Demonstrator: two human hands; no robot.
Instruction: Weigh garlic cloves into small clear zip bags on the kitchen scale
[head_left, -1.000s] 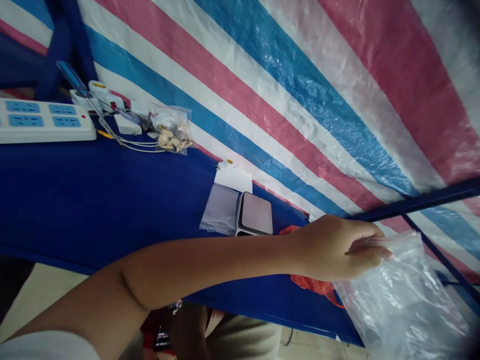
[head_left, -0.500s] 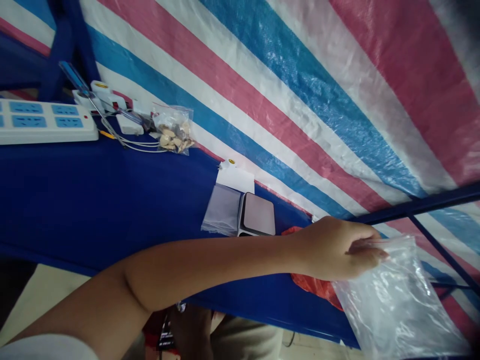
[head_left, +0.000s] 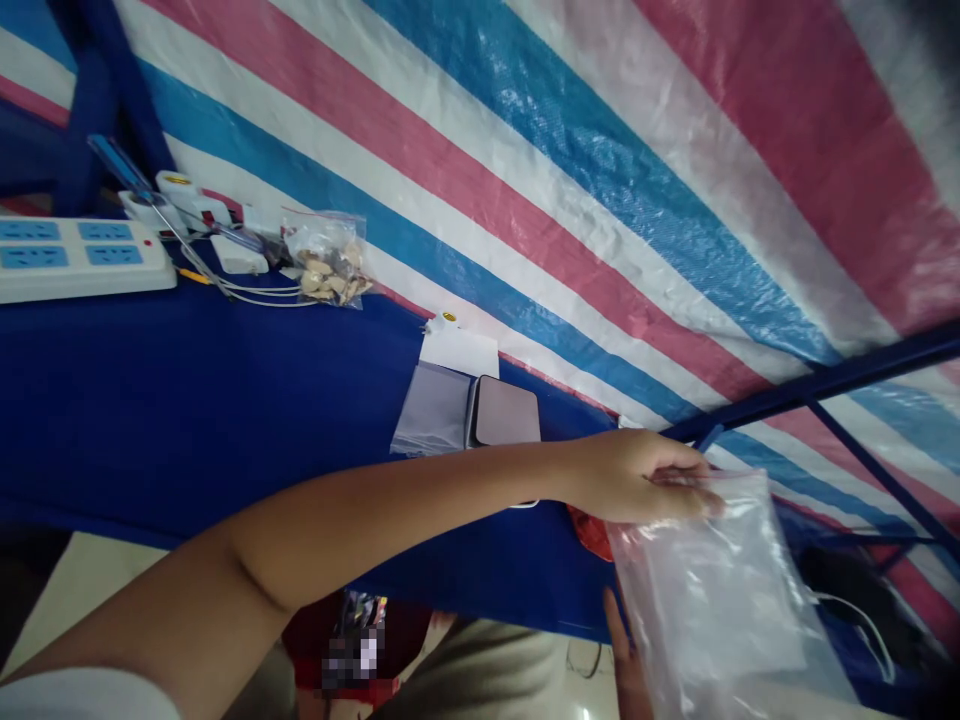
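Observation:
Reaching across from the lower left, my left hand (head_left: pixel 637 478) pinches the top edge of a clear plastic zip bag (head_left: pixel 720 590) at the right. The bag hangs down and looks whitish and layered; whether something lies inside I cannot tell. Partly hidden behind its left edge is my right hand (head_left: pixel 628 655), with a finger stretched upward. A red plastic bag (head_left: pixel 591 532) lies under my left wrist. Beyond the forearm sit a small scale (head_left: pixel 508 410) and a stack of clear bags (head_left: pixel 435 405).
On the blue table (head_left: pixel 225 390) are a power strip (head_left: pixel 82 258), white cables, a screwdriver (head_left: pixel 124 168) and a bag of pale chips (head_left: pixel 330 270). A white card (head_left: pixel 459 352) lies by the striped sheet (head_left: pixel 480 180). A blue metal bar (head_left: pixel 817 385) crosses the right side.
My left hand has drawn the zip bag left and a little up. My right hand, earlier low by my lap, now shows beside the bag. The view has shifted slightly.

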